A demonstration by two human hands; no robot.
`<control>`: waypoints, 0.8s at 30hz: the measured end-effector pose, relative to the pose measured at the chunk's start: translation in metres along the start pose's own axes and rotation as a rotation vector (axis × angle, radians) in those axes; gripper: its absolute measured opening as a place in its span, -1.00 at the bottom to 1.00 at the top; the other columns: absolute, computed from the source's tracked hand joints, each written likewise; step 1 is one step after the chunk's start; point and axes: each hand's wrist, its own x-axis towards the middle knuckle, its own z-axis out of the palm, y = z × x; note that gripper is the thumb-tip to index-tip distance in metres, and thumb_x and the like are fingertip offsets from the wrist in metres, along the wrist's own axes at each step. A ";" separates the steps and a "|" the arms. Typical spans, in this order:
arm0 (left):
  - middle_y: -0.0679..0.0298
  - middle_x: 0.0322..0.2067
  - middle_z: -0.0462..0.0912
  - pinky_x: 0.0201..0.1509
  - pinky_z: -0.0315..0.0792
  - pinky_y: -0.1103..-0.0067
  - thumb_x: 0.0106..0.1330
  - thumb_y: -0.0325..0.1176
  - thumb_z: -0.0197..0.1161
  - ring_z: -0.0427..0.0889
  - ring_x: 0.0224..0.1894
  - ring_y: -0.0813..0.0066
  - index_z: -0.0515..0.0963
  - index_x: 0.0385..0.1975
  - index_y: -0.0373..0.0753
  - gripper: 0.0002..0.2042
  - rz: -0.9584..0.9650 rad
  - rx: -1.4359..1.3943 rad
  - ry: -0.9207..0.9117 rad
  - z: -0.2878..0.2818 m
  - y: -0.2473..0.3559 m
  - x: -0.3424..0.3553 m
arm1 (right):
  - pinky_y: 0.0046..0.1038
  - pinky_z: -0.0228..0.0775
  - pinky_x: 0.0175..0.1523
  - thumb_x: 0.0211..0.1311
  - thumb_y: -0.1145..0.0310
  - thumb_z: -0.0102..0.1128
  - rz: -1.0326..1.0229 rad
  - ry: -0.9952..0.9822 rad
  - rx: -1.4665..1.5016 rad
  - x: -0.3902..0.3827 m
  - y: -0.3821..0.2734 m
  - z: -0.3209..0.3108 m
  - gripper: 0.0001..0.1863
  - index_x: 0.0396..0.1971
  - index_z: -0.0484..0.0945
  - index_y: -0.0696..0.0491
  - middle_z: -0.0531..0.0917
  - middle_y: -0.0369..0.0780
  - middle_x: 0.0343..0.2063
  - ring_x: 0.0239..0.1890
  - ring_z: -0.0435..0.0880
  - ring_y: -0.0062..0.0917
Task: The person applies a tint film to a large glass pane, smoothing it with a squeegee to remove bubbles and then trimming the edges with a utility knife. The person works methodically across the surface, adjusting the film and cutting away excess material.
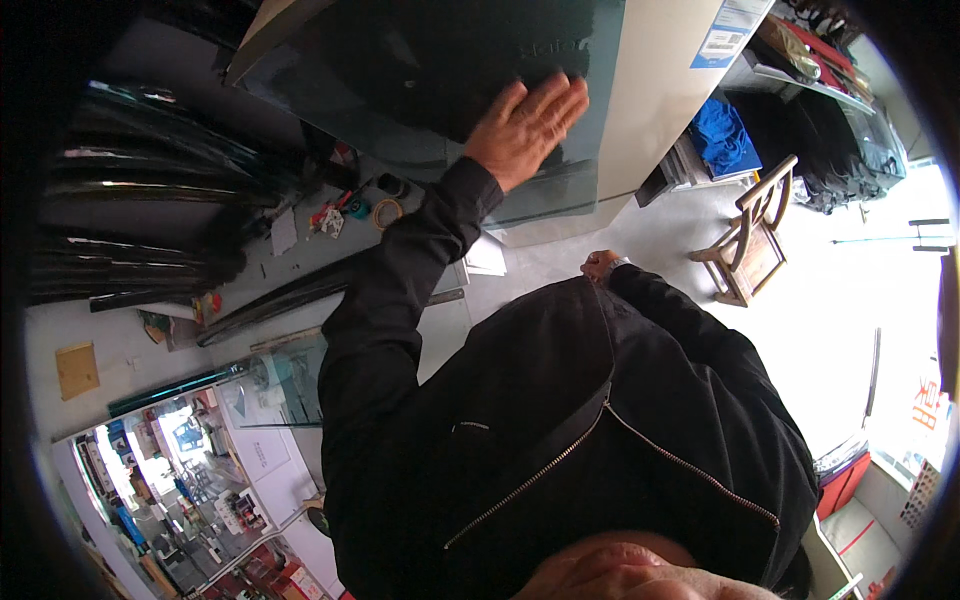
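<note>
A dark, see-through tinted sheet (400, 90) covers the front of a pale, fridge-like cabinet (650, 90). Its lower edge hangs over as a greenish, clearer strip. My left hand (530, 130) lies flat on the sheet, fingers stretched out and slightly apart, with nothing held. Lower down, my right hand (600, 265) is close to the front hem of my black jacket (540, 400), its fingers curled in. What those fingers hold, if anything, is hidden.
Left of me, dark glossy rolls (150, 190) lie stacked beside a roll of tape (387, 212) and small tools. A glass pane (290, 380) leans near a display case (190, 490). To the right stand a wooden chair (745, 245) and a blue cloth (720, 135).
</note>
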 end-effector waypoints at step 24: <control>0.10 0.01 0.78 0.16 0.62 0.49 0.55 -0.49 0.14 0.76 0.10 0.33 0.57 0.17 -0.29 -0.74 -0.587 -1.813 0.073 -0.001 0.047 0.014 | -0.38 0.63 -0.22 0.29 0.13 0.38 -0.061 0.060 0.070 0.004 0.030 0.008 -0.70 -0.28 0.73 0.10 0.80 -0.22 -0.44 -0.41 0.78 -0.51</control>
